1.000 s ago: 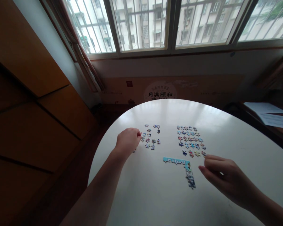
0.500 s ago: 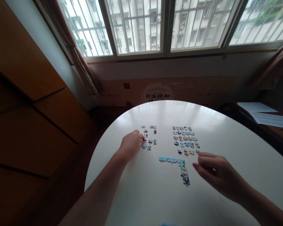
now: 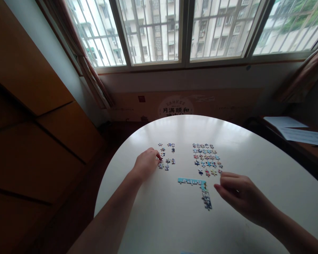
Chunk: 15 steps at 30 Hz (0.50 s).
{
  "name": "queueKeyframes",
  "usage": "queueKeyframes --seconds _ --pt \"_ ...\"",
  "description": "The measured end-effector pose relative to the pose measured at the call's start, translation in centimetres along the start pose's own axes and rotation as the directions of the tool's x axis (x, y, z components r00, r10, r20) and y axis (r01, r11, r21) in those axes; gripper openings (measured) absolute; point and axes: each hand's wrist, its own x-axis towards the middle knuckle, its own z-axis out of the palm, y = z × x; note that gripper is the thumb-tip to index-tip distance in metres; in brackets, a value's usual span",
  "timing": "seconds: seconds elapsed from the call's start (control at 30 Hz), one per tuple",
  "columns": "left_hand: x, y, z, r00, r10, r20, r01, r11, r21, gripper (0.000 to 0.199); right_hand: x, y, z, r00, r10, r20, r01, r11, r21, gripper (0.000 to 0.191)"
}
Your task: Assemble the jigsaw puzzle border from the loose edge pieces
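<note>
The worktop (image 3: pixel 153 225) has a smooth curved rim; the left forearm crosses it at the lower left. Open surface lies between the two groups of pieces, along the far rim and on the near side, leaving both hands room sideways.

The left hand (image 3: pixel 146 164) is at the left group of puzzle pieces (image 3: pixel 166 168), fingertips at a piece on its near-left side; whether the grip is clamped on that piece cannot be told. The right hand (image 3: pixel 240 192) is loosely curled just beside the nearest corner of the right group of puzzle pieces (image 3: pixel 207 173); whether its fingertips meet cannot be told.

An assembled corner section (image 3: pixel 203 184), L-shaped, lies flat nearer the person: one arm light blue, the other dark and mottled, outer sides straight, inner sides knobbed. The right group stands in rough rows; the left is looser. The worktop is white and glossy, reflecting window light.
</note>
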Motion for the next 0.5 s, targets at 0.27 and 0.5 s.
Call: queueKeyframes --seconds 0.27,0.5 --pt "0.12 -0.7 -0.07 1.0 -0.017 -0.021 0.016 0.998 -0.053 0.012 0.03 -0.04 0.07 1.0 0.0 -0.006 0.0 1.0 -0.012 0.045" --pt "0.17 -0.81 -0.14 0.999 -0.041 -0.035 0.038 0.997 -0.073 0.01 0.1 -0.01 0.11 1.0 0.008 0.009 -0.008 1.0 -0.005 0.044"
